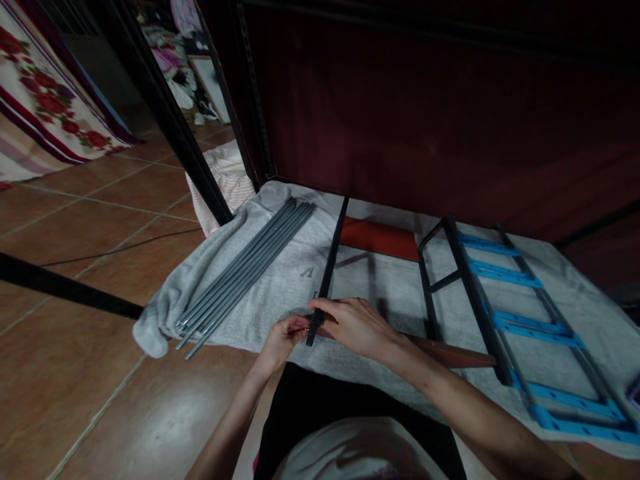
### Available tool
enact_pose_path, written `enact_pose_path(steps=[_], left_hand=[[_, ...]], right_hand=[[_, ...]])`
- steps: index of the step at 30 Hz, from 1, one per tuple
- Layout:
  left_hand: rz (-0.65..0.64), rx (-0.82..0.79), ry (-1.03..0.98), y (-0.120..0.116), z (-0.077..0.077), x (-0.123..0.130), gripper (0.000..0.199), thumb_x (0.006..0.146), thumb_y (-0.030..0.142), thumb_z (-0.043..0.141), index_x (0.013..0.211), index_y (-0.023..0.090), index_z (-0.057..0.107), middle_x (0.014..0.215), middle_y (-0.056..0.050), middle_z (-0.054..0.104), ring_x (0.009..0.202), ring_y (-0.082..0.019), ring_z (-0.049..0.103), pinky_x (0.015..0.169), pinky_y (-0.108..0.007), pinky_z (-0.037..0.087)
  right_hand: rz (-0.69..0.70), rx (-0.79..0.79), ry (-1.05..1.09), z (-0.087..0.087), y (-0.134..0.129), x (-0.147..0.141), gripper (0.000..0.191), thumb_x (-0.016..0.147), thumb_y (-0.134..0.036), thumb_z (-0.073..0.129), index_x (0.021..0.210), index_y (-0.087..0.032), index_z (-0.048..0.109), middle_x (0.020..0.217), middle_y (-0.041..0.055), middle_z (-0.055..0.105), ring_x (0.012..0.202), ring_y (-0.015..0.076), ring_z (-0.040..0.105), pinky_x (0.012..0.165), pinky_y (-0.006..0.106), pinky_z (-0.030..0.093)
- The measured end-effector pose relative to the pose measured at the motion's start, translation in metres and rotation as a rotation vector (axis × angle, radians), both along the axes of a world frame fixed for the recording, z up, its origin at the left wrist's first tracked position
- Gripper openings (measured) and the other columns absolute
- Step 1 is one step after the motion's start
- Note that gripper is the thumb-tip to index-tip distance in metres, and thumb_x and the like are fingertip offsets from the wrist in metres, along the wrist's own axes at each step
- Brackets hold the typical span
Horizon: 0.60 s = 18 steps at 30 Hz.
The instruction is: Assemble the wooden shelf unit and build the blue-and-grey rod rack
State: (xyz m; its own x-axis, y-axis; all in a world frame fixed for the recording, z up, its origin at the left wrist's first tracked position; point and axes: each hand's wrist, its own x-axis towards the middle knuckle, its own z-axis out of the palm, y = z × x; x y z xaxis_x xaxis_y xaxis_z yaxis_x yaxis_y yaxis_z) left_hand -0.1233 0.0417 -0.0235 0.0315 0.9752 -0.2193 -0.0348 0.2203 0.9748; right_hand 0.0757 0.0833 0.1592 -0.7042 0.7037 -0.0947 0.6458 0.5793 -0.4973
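Near the front edge of the grey cloth, my right hand (353, 325) is closed round the lower end of a black metal bar (333, 259). My left hand (286, 339) pinches something small and shiny against the bar's left side; it is too small to name. The bar joins an orange-red panel (379, 239) at the back, and a red-brown strip (450, 351) runs rightward behind my right forearm. A black frame piece (470, 300) stands at the strip's right end. Small metal bits (307, 272) lie on the cloth left of the bar.
Several grey metal tubes (245, 270) lie on the left of the grey cloth (220, 250). Black racks with blue parts (535, 333) lie at the right. Dark posts (165, 113) rise at the left, beside a tiled floor (110, 360). A dark red panel (440, 127) stands behind.
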Motion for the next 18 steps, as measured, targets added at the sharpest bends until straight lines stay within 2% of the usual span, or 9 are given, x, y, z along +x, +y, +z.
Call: enact_pose_path(steps=[2, 4, 7, 10, 15, 18], left_hand=[[0.010, -0.012, -0.028, -0.002, 0.002, -0.002, 0.036, 0.063, 0.033, 0.079, 0.093, 0.017, 0.069, 0.085, -0.005, 0.071, 0.080, -0.018, 0.066, 0.077, -0.031, 0.052], [0.009, -0.070, -0.028, -0.003, 0.004, -0.004, 0.040, 0.065, 0.038, 0.079, 0.096, 0.016, 0.069, 0.084, -0.005, 0.072, 0.077, -0.018, 0.066, 0.074, -0.031, 0.052], [0.009, -0.160, 0.020, -0.003, 0.006, -0.004, 0.035, 0.069, 0.047, 0.075, 0.082, 0.015, 0.068, 0.069, -0.004, 0.067, 0.061, -0.016, 0.061, 0.062, -0.028, 0.049], [0.004, -0.152, 0.029, -0.001, 0.004, -0.002, 0.031, 0.068, 0.045, 0.074, 0.073, 0.016, 0.065, 0.063, -0.002, 0.064, 0.056, -0.014, 0.058, 0.059, -0.028, 0.048], [-0.026, 0.001, 0.028, -0.001, 0.006, -0.001, 0.022, 0.067, 0.036, 0.076, 0.075, 0.017, 0.067, 0.071, -0.003, 0.067, 0.069, -0.017, 0.064, 0.069, -0.029, 0.051], [0.000, -0.031, -0.024, -0.004, 0.011, -0.002, 0.030, 0.068, 0.037, 0.078, 0.088, 0.017, 0.070, 0.084, -0.005, 0.072, 0.079, -0.019, 0.068, 0.076, -0.032, 0.053]], right_hand=[[-0.002, -0.008, 0.004, 0.000, 0.000, 0.000, 0.036, 0.097, -0.022, 0.052, 0.129, -0.030, 0.064, 0.108, 0.0015, 0.077, 0.094, 0.0184, 0.073, 0.076, 0.026, 0.046], [0.006, -0.008, 0.008, 0.000, 0.000, 0.000, 0.036, 0.097, -0.022, 0.052, 0.129, -0.030, 0.064, 0.107, 0.0017, 0.077, 0.093, 0.0186, 0.073, 0.076, 0.026, 0.046], [0.010, -0.004, 0.008, 0.000, 0.001, 0.001, 0.039, 0.096, -0.022, 0.051, 0.132, -0.029, 0.062, 0.109, 0.0025, 0.077, 0.094, 0.0194, 0.073, 0.077, 0.027, 0.046], [0.008, 0.000, 0.003, -0.001, 0.000, 0.001, 0.039, 0.096, -0.022, 0.051, 0.132, -0.029, 0.062, 0.108, 0.0022, 0.077, 0.093, 0.0192, 0.072, 0.076, 0.026, 0.046], [0.015, 0.002, 0.015, -0.001, 0.000, 0.001, 0.035, 0.096, -0.021, 0.052, 0.128, -0.030, 0.063, 0.105, 0.0008, 0.077, 0.091, 0.0183, 0.072, 0.072, 0.026, 0.043], [0.015, -0.007, 0.016, 0.000, -0.001, 0.000, 0.032, 0.096, -0.021, 0.052, 0.124, -0.029, 0.065, 0.100, -0.0001, 0.077, 0.087, 0.0176, 0.072, 0.070, 0.025, 0.042]])
